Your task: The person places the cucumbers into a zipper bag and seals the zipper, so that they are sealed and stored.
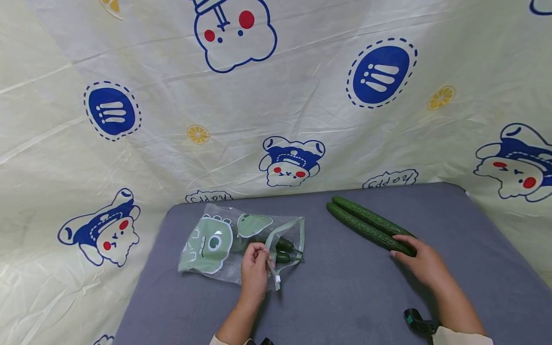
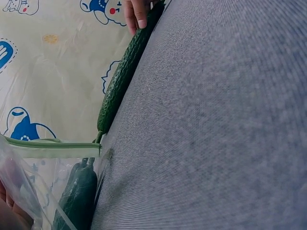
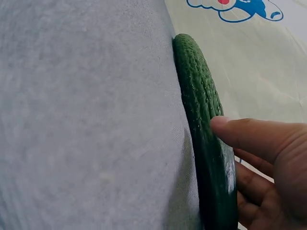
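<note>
A clear zip bag (image 1: 254,220) with green cartoon prints lies at the left of the table. Inside it, near its mouth, show two dark green cucumbers (image 1: 284,243) with thin stems. My left hand (image 1: 254,270) pinches the bag's upper layer beside the zip strip. On the right, two long cucumbers lie side by side at a slant, a nearer cucumber (image 1: 362,230) and a farther cucumber (image 1: 373,218). My right hand (image 1: 420,263) grips the nearer cucumber at its near end, thumb on one side and fingers on the other, as the right wrist view also shows.
The grey cloth-covered table (image 1: 332,297) runs back to a pale printed sheet (image 1: 302,105) hung behind and at the sides. A white slider (image 1: 277,279) sits at the near end of the bag's zip. A black wrist device (image 1: 420,323) stands beside the right forearm.
</note>
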